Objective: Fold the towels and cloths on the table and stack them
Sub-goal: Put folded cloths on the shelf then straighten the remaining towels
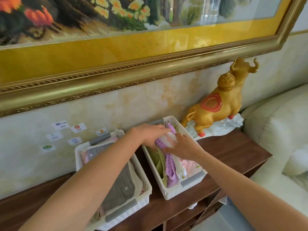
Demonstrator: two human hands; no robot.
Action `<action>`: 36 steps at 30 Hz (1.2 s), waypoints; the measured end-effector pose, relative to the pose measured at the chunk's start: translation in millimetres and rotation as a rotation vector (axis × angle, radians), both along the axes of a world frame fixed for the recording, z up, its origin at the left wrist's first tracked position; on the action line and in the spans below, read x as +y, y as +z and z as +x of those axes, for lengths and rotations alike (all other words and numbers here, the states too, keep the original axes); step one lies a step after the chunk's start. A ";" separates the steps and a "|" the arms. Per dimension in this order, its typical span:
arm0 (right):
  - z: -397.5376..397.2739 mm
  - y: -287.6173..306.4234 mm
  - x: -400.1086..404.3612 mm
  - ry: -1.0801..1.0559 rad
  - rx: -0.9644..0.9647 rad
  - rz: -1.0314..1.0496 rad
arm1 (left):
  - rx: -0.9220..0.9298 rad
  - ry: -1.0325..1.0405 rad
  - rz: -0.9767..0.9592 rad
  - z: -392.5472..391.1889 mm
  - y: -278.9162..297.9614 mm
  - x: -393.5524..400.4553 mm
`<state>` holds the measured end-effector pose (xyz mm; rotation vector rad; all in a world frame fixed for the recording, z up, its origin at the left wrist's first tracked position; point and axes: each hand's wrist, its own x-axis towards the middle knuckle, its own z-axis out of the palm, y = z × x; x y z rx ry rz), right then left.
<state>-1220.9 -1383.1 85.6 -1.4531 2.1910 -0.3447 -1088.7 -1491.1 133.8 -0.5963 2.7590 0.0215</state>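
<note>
Both forearms reach forward and down over a dark wooden table (pixel 233 152) toward the right one of two white baskets. The left hand (pixel 148 133) comes in from the left side, palm down, with its fingers rather straight and laid over the top of a bundle of folded cloths (pixel 164 140) in lilac, white and pink; whether the thumb goes under the bundle I cannot tell. The right hand (pixel 182 145) lies against the right side of the same bundle, fingers spread and nearly flat, pressing on it and not curled around it. The bundle is at the far half of the right basket (pixel 168 194), above more cloths standing on edge there, green, lilac, white and pink. The left basket (pixel 145 195) stands just beside it with a narrow gap between, and it holds a grey towel (pixel 120 185) on top of pale ones. A golden bull figure (pixel 218 104) stands near the far right corner of the right basket, close to the wall. To the right the table ends beside a cream sofa (pixel 273 130).
</note>
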 end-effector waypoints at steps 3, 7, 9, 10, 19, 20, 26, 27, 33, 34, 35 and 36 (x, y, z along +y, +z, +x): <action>3.3 -4.0 1.1 0.017 0.000 -0.011 | 0.062 0.077 0.030 12.5 8.3 13.9; -0.9 -7.3 7.5 0.070 0.002 -0.045 | 0.155 0.269 0.090 25.4 6.7 39.4; -2.3 -11.4 16.1 0.185 0.057 -0.122 | 0.178 0.406 0.034 28.3 -0.7 56.6; -2.6 -14.1 21.5 0.252 0.098 -0.165 | 0.198 0.478 0.020 28.4 -5.7 66.7; -13.4 -11.8 49.1 0.493 0.316 -0.041 | 0.282 0.748 0.099 21.9 -51.4 156.4; -13.8 -11.1 48.9 0.501 0.311 -0.040 | 0.277 0.789 0.063 21.6 -51.7 160.7; -16.2 -11.6 69.7 0.304 0.327 -0.065 | 0.556 1.209 0.125 30.1 -54.7 184.2; -14.0 -14.0 76.4 0.251 0.328 -0.073 | 0.581 1.219 0.124 32.1 -53.9 186.8; -3.0 -21.2 88.2 0.219 0.322 -0.130 | 0.628 1.190 0.126 39.2 -53.1 198.5; 0.2 -22.1 88.3 0.226 0.326 -0.149 | 0.636 1.176 0.127 41.3 -52.9 199.9; 1.6 -21.7 87.7 0.238 0.328 -0.162 | 0.650 1.162 0.125 42.2 -53.2 200.5; 2.5 -20.4 87.1 0.249 0.330 -0.164 | 0.652 1.146 0.131 42.7 -51.7 202.2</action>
